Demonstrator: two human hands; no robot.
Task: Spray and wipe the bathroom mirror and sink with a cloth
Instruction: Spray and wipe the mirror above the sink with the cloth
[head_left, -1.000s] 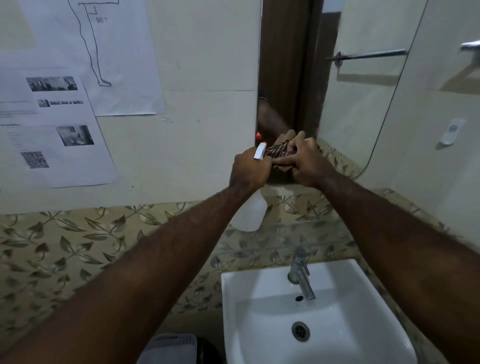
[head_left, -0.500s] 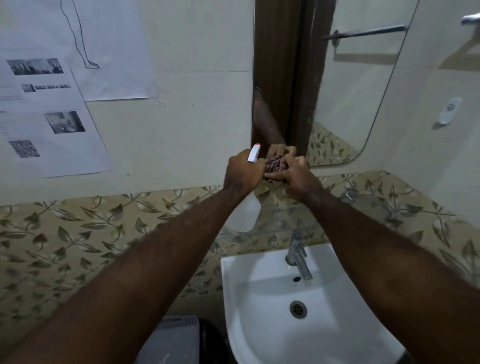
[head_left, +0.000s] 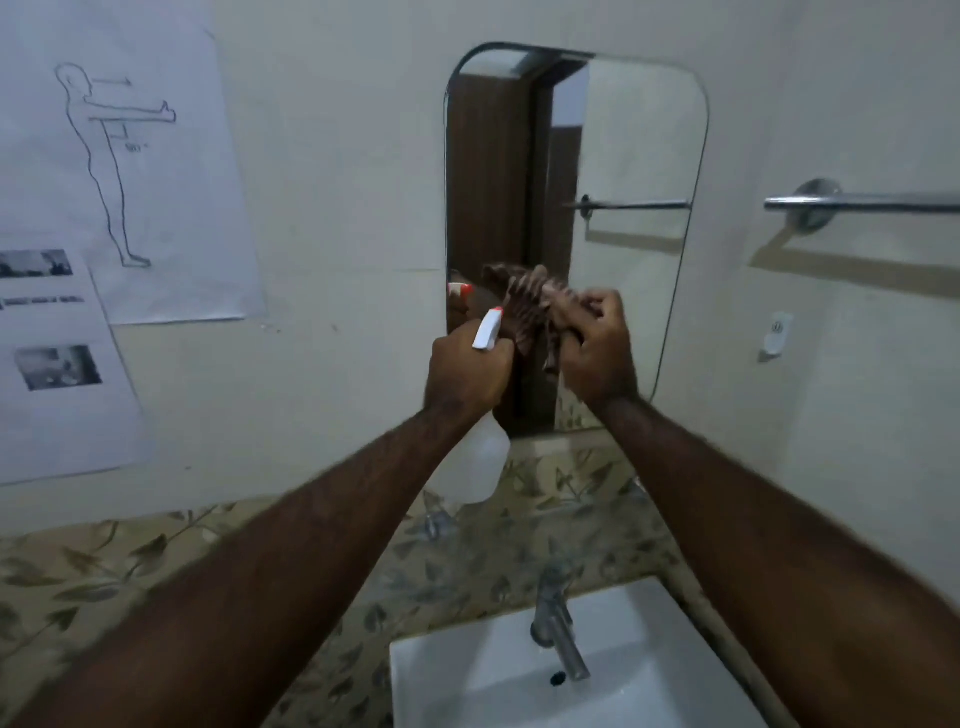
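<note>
A rounded mirror (head_left: 634, 130) hangs on the wall above a white sink (head_left: 478, 686). My left hand (head_left: 465, 371) grips a translucent white spray bottle (head_left: 480, 462) whose white nozzle with an orange tip points at the mirror. My right hand (head_left: 597, 351) holds a brown striped cloth (head_left: 527, 312) bunched against the lower part of the glass, just right of the nozzle. The two hands are close together, and their reflections show in the mirror behind them.
A chrome tap (head_left: 558, 631) stands at the back of the sink. A chrome towel bar (head_left: 862, 202) is on the wall to the right, a small white hook (head_left: 776, 335) below it. Paper sheets (head_left: 130, 171) hang on the left wall. Leaf-patterned tiles (head_left: 104, 561) run below.
The view has tilted upward, so the whole mirror now shows and less of the sink. Both hands rose with the bottle and cloth, and the cloth has spread out on the glass.
</note>
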